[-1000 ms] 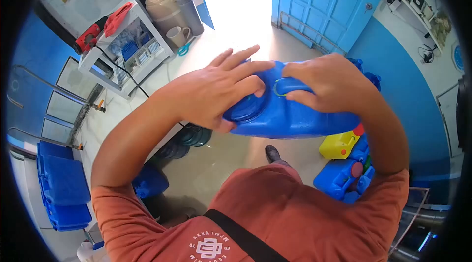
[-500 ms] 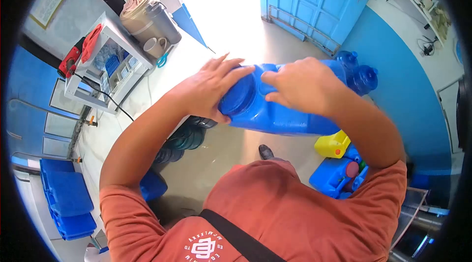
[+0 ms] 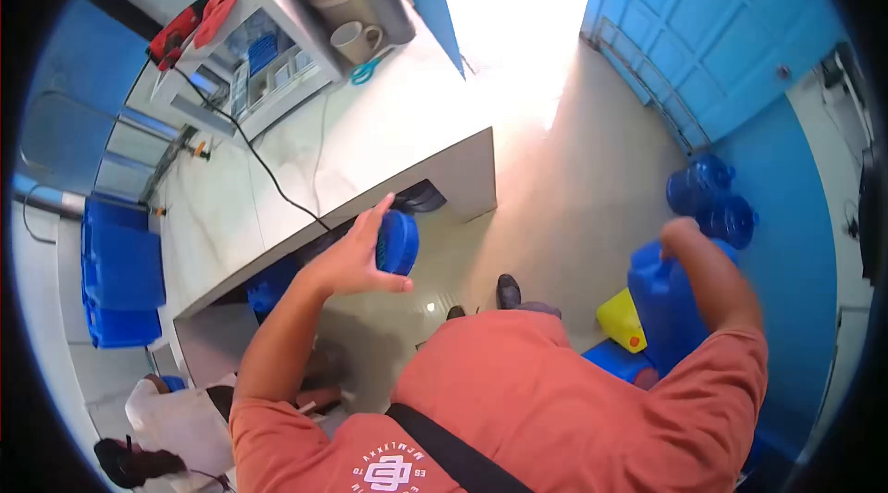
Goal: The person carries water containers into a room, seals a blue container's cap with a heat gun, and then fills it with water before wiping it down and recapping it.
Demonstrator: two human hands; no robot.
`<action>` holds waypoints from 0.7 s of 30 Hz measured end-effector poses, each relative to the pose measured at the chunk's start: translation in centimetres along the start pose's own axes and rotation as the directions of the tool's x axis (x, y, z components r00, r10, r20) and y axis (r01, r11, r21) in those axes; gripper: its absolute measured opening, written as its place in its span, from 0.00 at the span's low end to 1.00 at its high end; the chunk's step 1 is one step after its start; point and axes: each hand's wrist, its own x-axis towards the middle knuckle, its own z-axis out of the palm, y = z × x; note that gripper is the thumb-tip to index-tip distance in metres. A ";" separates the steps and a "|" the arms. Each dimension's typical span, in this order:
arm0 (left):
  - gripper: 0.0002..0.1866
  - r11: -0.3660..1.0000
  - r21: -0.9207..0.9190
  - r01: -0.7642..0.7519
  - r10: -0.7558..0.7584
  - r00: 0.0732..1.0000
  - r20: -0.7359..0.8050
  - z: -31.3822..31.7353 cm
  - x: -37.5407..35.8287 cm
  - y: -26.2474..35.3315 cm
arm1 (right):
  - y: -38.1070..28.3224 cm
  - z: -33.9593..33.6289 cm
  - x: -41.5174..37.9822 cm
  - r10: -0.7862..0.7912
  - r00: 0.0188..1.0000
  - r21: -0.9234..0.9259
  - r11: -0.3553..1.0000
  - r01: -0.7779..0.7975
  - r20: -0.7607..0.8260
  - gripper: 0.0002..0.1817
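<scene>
My left hand [image 3: 350, 262] grips a round blue screw cap [image 3: 399, 243] between thumb and fingers, off to the left of my body and near the counter's front edge. Out to the right, my right hand [image 3: 682, 230] is closed at the top of a large blue jug [image 3: 668, 303], apparently round its handle. My forearm hides part of the jug, which hangs low beside a yellow jerrycan [image 3: 622, 321]. The jug's mouth does not show clearly.
A counter [image 3: 370, 132] on the left bears a glass-fronted cabinet [image 3: 268, 58], a mug [image 3: 355, 42] and a black cable. Clear blue water bottles [image 3: 726, 218] stand by the right wall. Ahead is an open blue door [image 3: 694, 21]. Blue containers [image 3: 125, 262] stand far left.
The cap has come away from the jug with my left hand. My right hand has swung the jug down and right. The view has shifted, showing more of the counter.
</scene>
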 end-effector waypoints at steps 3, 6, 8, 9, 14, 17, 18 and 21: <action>0.72 0.956 -0.207 0.206 -0.221 0.974 -0.052 2.7 -4.5 -3.5 | -0.4 3.3 7.4 0.070 0.955 -0.126 0.991 -0.035 0.288 0.27; 0.72 0.887 -0.363 0.287 -0.326 0.944 -0.051 4.0 -7.6 -3.6 | -1.5 5.9 10.5 0.187 0.832 -0.227 0.971 -0.075 0.522 0.23; 0.72 0.861 -0.333 0.385 -0.442 0.890 -0.114 4.5 -9.4 -4.0 | -2.0 6.8 13.5 0.220 0.794 -0.285 0.957 -0.061 0.567 0.23; 0.72 0.852 -0.340 0.399 -0.452 0.887 -0.092 4.9 -10.3 -4.4 | -1.7 8.5 16.8 0.156 0.844 -0.202 0.978 -0.058 0.514 0.23; 0.72 0.776 -0.453 0.440 -0.552 0.820 -0.150 5.8 -12.1 -3.7 | -2.2 8.2 18.7 0.116 0.880 -0.139 0.989 -0.058 0.461 0.22; 0.71 0.767 -0.453 0.455 -0.568 0.809 -0.150 5.6 -12.2 -2.6 | -3.3 5.7 16.6 0.233 0.944 0.215 0.934 -0.284 0.232 0.22; 0.71 0.773 -0.421 0.474 -0.571 0.809 -0.138 5.5 -12.0 -2.2 | -4.3 3.4 14.1 0.146 0.932 -0.002 0.988 -0.154 0.332 0.21; 0.71 0.799 -0.361 0.482 -0.553 0.824 -0.123 5.5 -11.4 -1.7 | -6.0 3.1 17.4 0.102 0.886 -0.238 0.971 0.010 0.453 0.19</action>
